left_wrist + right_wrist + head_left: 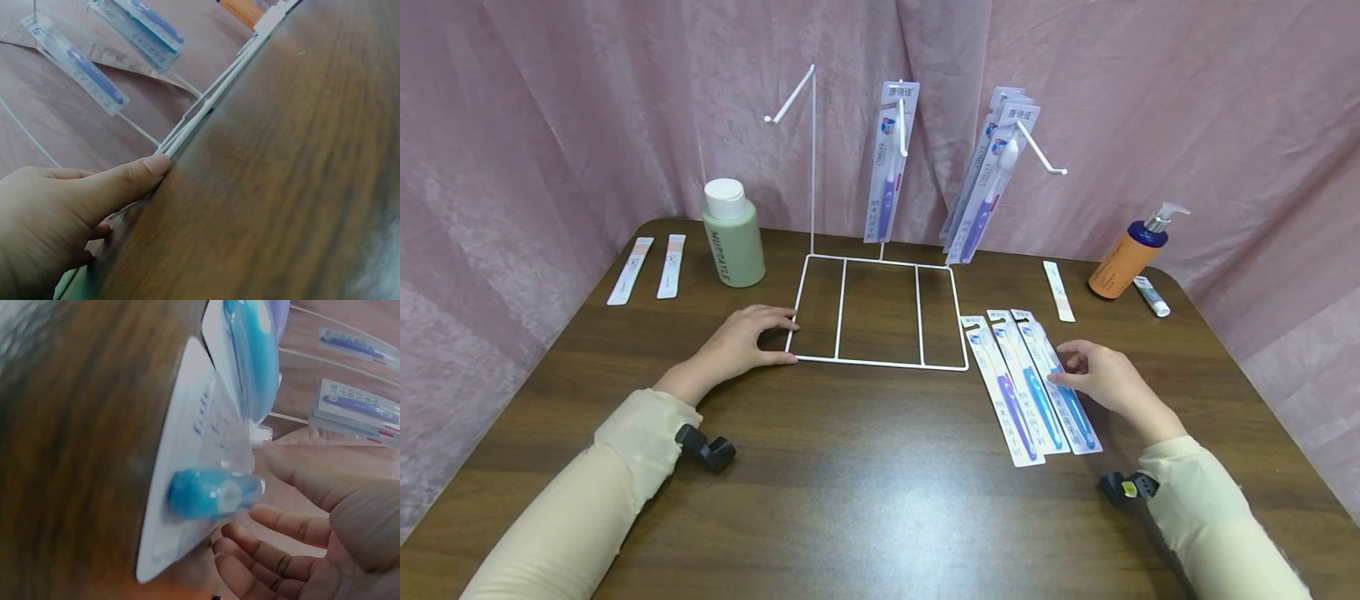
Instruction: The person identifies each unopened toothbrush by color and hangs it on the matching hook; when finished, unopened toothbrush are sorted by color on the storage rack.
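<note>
A white wire display rack [880,362] stands on the table, with packaged toothbrushes hanging from its middle hook [891,167] and right hook [992,183]; the left hook [790,96] is bare. My left hand [737,342] holds the rack's front left corner, thumb on the wire [181,139]. Three packaged toothbrushes lie right of the rack: a purple one [1007,400], a blue one [1033,387] and another blue one [1067,400]. At this rightmost pack, my right hand [1108,379] has thumb and index finger about its edges; their exact contact is partly hidden in the right wrist view.
A green bottle [735,242] and two slim sachets [631,271] stand or lie at the left. At the right are another sachet [1058,292], an orange pump bottle [1123,262] and a small tube [1152,297]. Behind hangs a pink curtain [587,108].
</note>
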`<state>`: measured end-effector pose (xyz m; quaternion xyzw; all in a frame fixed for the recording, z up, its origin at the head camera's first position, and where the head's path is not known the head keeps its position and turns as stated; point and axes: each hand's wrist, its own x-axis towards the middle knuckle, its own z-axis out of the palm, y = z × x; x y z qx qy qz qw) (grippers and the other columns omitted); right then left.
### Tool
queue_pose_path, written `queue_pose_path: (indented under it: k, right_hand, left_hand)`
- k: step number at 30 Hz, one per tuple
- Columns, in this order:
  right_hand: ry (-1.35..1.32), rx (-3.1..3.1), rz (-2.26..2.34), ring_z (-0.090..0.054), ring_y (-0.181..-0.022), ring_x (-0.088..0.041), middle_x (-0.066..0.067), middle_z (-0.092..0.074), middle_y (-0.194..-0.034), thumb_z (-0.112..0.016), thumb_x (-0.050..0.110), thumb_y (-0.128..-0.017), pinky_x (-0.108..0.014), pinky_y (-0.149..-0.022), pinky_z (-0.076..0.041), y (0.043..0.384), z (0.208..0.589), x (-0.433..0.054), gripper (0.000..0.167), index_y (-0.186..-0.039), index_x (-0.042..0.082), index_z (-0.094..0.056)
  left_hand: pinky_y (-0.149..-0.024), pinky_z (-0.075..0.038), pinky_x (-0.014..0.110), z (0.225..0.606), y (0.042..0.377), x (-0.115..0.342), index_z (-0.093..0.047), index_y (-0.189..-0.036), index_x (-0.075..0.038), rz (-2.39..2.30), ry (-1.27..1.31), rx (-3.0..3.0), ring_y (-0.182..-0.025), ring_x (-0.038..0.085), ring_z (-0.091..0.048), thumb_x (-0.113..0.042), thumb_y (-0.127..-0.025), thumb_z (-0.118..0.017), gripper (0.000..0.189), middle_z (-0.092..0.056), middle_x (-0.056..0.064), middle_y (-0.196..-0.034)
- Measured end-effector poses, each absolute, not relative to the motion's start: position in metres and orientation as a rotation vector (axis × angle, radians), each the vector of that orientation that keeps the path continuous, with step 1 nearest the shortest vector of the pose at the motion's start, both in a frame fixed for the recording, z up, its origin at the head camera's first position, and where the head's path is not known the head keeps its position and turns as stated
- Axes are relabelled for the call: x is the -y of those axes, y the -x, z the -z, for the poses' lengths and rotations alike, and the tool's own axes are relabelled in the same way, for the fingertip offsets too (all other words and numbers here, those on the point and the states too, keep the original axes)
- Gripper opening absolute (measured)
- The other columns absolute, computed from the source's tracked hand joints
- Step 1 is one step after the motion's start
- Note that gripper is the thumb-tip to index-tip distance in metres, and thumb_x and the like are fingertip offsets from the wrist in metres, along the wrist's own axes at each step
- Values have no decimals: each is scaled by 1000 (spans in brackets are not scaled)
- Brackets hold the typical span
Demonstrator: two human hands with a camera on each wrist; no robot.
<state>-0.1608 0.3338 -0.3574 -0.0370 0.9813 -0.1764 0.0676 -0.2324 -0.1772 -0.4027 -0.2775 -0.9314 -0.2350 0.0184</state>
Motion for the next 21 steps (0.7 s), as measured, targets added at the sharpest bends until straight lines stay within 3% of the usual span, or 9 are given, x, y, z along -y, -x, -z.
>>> queue_pose_path:
  k: [21]
  right_hand:
    - [-50,-2878,490,-53,-85,-27,-15,-62,-94,-72,30,-85,-38,-73,-44,167,360,-322,64,-130,-10,-51]
  left_hand:
    - [-112,-27,58,402,232,177,-66,-121,-11,731,855,2906,-135,34,-42,-38,-77,-79,53,-53,10,-142]
